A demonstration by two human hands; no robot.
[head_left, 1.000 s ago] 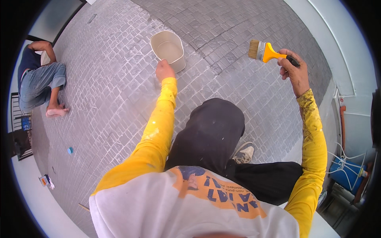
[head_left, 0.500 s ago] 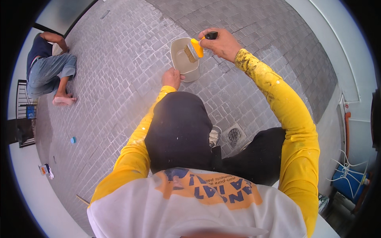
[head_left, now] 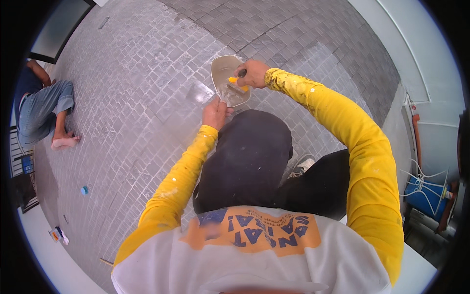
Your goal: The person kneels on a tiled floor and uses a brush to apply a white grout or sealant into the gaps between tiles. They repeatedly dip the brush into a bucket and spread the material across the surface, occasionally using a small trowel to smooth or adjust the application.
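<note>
My left hand (head_left: 215, 113) is closed on the near rim of a beige plastic container (head_left: 223, 71), which is tilted above the paving. Cloudy liquid shows in the container's near end. My right hand (head_left: 253, 73) grips the dark handle of a wide paintbrush (head_left: 238, 85) with a yellow body. The brush is down inside the container, its bristles at the liquid and partly hidden. Just left of the container, a shiny wet patch (head_left: 199, 91) lies on the grey stone pavers (head_left: 147, 98).
A person (head_left: 46, 105) in jeans sits or crouches barefoot at the far left. A small blue lid-like disc (head_left: 84, 190) lies on the pavers. At the right are a white wall (head_left: 438, 73), an orange pipe (head_left: 416, 132) and a blue box (head_left: 425, 200) behind white curled metalwork.
The brush has gone from above the rim down into the container. The container has tipped, and a shiny wet patch has appeared on the pavers to its left.
</note>
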